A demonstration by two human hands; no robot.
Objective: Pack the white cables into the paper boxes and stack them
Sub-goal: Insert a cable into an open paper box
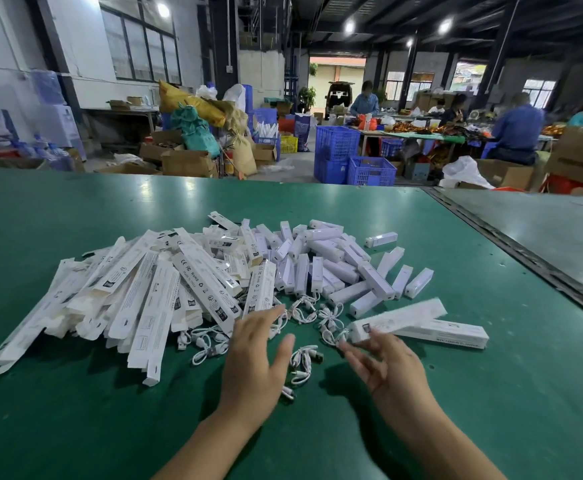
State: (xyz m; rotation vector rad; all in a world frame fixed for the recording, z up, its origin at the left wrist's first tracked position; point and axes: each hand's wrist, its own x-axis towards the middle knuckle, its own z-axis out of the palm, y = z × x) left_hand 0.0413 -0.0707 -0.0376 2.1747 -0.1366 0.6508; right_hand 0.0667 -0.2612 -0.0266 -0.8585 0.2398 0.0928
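Our left hand [252, 355] and right hand [390, 372] hover spread, holding nothing, over white cables [302, 362] on the tabletop [75, 410].

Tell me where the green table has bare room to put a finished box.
Bare green table lies right of the two long boxes, at near left before the flat box pile, and along the far edge. Crowded: the middle, with loose cables and small boxes.
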